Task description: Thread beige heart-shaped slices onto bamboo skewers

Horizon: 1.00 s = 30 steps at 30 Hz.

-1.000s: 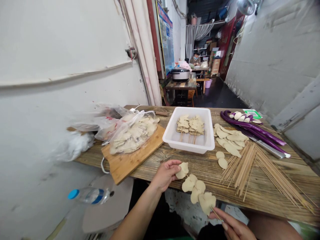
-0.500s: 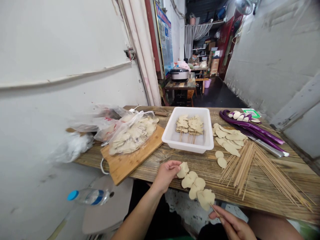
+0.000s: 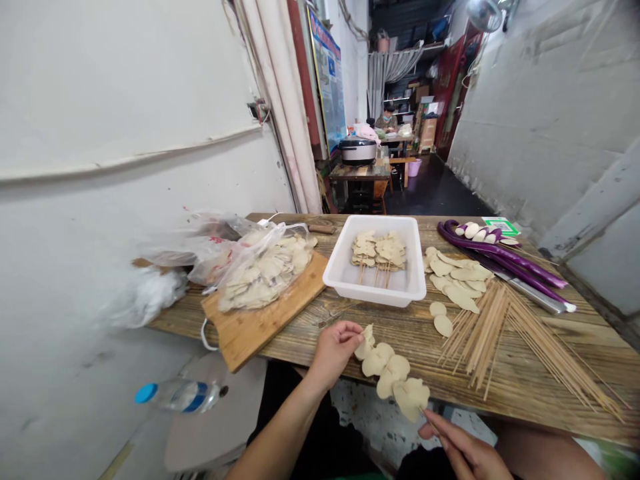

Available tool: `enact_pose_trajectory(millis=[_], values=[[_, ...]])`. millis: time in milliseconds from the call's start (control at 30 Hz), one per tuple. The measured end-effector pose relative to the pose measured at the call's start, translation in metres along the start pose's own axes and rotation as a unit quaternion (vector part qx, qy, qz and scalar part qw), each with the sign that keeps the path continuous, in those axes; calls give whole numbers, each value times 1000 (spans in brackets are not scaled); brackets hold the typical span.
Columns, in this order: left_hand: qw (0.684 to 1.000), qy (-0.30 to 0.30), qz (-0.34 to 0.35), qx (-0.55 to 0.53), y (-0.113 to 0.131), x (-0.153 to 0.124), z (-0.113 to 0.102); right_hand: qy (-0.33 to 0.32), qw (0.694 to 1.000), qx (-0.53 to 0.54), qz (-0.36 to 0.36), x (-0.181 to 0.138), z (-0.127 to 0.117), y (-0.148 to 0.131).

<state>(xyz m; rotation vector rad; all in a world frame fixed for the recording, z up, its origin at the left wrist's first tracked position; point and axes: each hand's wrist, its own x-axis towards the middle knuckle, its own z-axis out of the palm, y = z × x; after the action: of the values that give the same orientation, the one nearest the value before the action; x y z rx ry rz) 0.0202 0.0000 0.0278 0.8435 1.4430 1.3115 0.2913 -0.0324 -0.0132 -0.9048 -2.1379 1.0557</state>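
Note:
A wooden skewer strung with several pale, thin food slices (image 3: 394, 375) slants across the front of the table between my hands. My right hand (image 3: 467, 447) grips its bare lower end. At the far end, my left hand (image 3: 336, 350) pinches the topmost slice, which is bunched on the stick. Beyond them a white plastic tray (image 3: 350, 291) holds finished skewers of the same slices (image 3: 379, 251). Loose slices (image 3: 457, 275) lie in a pile to the right, with two small ones apart in front. Bare wooden skewers (image 3: 483, 333) fan out nearby.
A plastic bag of slices (image 3: 267, 273) rests on a wooden cutting board (image 3: 235, 343) at left. Purple eggplants (image 3: 523, 261) and a knife (image 3: 545, 300) lie right. A water bottle (image 3: 177, 395) is on a stool at lower left. Another person (image 3: 387, 120) sits far back.
The top slice under my left fingers has folded and turned more edge-on. Both hands stay in nearly the same place, and the view has shifted slightly.

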Motion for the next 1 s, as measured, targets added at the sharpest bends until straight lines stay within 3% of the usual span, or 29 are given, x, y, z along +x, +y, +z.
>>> enact_pose_trajectory(millis=[133, 233, 333, 433, 700, 1000], values=[[1000, -11, 6, -12, -1, 2, -1, 11, 1000, -2, 1, 0, 5, 3], [995, -22, -39, -92, -1, 6, -4, 40, 999, 0, -10, 1, 9, 5], [965, -59, -114, -227, -2, 8, -6, 56, 998, 17, -7, 3, 18, 4], [943, -98, -134, -288, -3, 7, -4, 75, 997, 31, -1, 4, 30, 2], [946, -39, -178, -268, -8, 10, 7, 121, 992, 27, -4, 1, 44, 5], [938, -17, -166, -303, -16, 14, 27, 79, 996, 30, 18, -5, 60, 17]])
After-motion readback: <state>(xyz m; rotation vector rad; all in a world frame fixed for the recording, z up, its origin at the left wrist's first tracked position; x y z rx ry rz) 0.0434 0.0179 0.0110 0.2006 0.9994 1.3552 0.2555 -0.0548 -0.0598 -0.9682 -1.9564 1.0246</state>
